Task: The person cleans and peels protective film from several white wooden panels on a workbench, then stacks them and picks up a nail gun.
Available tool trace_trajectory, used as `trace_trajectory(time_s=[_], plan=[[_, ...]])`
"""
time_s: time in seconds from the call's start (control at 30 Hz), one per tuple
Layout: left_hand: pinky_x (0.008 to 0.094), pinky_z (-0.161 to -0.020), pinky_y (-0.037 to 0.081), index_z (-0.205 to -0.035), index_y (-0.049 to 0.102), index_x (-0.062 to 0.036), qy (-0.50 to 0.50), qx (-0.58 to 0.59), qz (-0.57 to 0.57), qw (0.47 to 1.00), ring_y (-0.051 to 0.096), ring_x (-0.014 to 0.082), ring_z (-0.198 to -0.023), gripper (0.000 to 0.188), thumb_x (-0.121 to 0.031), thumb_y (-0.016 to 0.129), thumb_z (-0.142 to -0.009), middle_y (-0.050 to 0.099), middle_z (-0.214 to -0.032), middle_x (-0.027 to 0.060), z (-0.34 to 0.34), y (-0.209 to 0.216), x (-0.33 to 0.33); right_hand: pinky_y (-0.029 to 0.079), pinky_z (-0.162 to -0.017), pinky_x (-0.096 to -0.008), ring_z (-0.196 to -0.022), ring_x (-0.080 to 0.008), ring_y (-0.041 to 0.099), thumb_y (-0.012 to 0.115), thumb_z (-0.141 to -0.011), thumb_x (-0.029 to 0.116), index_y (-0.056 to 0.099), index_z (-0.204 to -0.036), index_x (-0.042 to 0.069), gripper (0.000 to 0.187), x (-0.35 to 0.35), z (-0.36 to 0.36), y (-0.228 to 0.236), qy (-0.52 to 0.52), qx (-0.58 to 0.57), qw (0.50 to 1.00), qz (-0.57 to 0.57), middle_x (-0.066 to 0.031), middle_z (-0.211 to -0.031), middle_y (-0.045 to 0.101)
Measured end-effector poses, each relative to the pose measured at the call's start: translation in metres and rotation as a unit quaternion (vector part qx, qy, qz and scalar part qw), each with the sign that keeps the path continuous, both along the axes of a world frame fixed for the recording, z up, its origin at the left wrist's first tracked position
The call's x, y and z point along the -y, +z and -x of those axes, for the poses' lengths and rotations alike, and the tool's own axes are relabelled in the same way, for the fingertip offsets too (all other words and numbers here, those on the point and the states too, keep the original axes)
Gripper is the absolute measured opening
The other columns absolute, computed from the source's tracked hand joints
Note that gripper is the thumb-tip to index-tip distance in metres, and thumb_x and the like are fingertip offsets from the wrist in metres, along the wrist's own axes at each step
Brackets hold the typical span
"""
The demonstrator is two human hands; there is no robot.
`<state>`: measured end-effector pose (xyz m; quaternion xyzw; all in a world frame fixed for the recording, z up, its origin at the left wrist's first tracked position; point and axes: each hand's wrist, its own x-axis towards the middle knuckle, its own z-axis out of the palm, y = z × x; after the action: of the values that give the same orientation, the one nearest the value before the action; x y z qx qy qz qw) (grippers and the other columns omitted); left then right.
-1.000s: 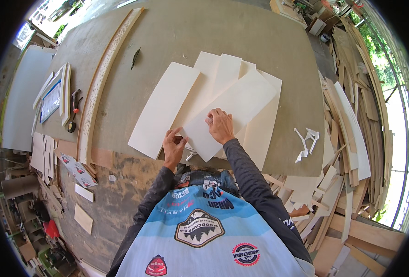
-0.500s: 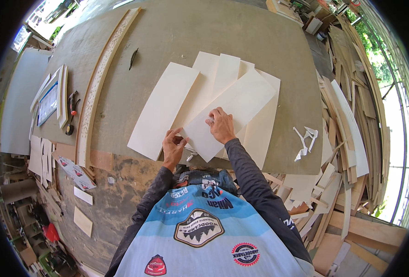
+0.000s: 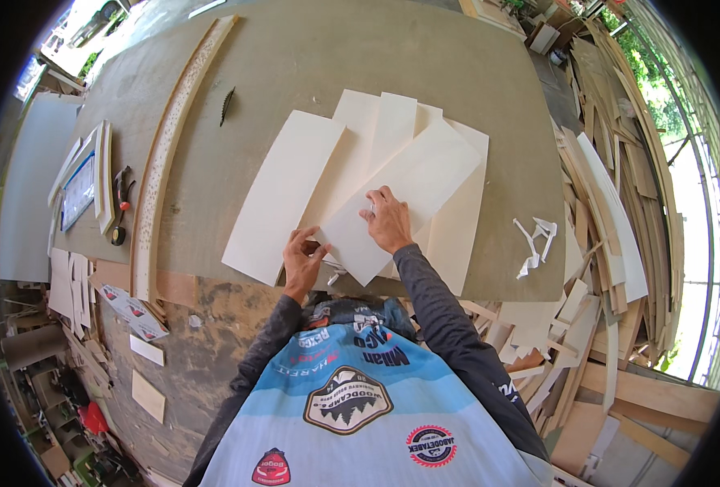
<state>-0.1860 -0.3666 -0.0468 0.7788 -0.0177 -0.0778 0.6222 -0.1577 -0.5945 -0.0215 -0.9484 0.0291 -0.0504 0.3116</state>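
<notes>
One panel [image 3: 413, 183] | left hand [image 3: 300, 258] half-open at corner | right hand [image 3: 391, 225] curled atop | grips unclear

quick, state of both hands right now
Left hand: curled at the left edge of the topmost white rectangular board; grip cannot be told.
Right hand: curled over that board; whether it holds anything cannot be told.
</notes>
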Motion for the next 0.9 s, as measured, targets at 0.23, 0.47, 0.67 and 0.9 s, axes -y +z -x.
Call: trace_trajectory(time_s=[0.23, 0.47, 0.67, 0.9], plan=[[0.0281, -0.076, 0.058, -0.122, 0.064, 0.0067, -0.005, 0.001, 0.009, 1.000, 0.072, 0.0193, -0.085, 0.045, -0.001, 0.081, -0.081, 0.058, -0.110, 0.0096, -0.002, -0.001, -0.001, 0.038, -0.082, -0.0454, -0.096, -0.0243, 0.065, 0.072, -0.087, 0.018, 0.065, -0.101, 0.010, 0.018, 0.000, -0.001, -0.002, 0.034, -0.013, 0.999, 0.035, -0.0054, -0.103, 0.061], [0.0283, -0.076, 0.058, -0.122, 0.065, 0.0047, -0.011, -0.009, 0.033, 0.999, 0.072, 0.0183, -0.085, 0.044, -0.001, 0.081, -0.081, 0.058, -0.111, 0.0087, -0.003, -0.005, -0.001, 0.044, -0.075, -0.0446, -0.090, -0.0249, 0.065, 0.070, -0.088, 0.017, 0.069, -0.094, 0.010, 0.009, 0.008, -0.001, -0.016, -0.042, 0.063, 0.992, -0.101, -0.0042, -0.099, 0.063], [0.0269, -0.074, 0.054, -0.123, 0.063, 0.0051, -0.017, -0.018, 0.045, 0.999, 0.069, 0.0155, -0.084, 0.045, -0.004, 0.081, -0.083, 0.055, -0.112, 0.0067, -0.002, -0.006, -0.005, 0.044, -0.075, -0.0443, -0.087, -0.0255, 0.066, 0.066, -0.089, 0.015, 0.067, -0.090, 0.010, 0.005, -0.002, -0.011, -0.011, 0.002, 0.042, 0.998, 0.041, -0.0069, -0.098, 0.063], [0.0283, -0.075, 0.057, -0.122, 0.065, 0.0043, -0.018, -0.014, 0.039, 0.999, 0.070, 0.0171, -0.084, 0.044, -0.002, 0.082, -0.082, 0.058, -0.113, 0.0089, -0.004, -0.006, -0.005, 0.041, -0.078, -0.0425, -0.091, -0.0245, 0.063, 0.062, -0.087, 0.011, 0.060, -0.089, 0.009, 0.003, -0.019, -0.004, -0.017, 0.039, 0.093, 0.990, 0.104, -0.0071, -0.090, 0.062]])
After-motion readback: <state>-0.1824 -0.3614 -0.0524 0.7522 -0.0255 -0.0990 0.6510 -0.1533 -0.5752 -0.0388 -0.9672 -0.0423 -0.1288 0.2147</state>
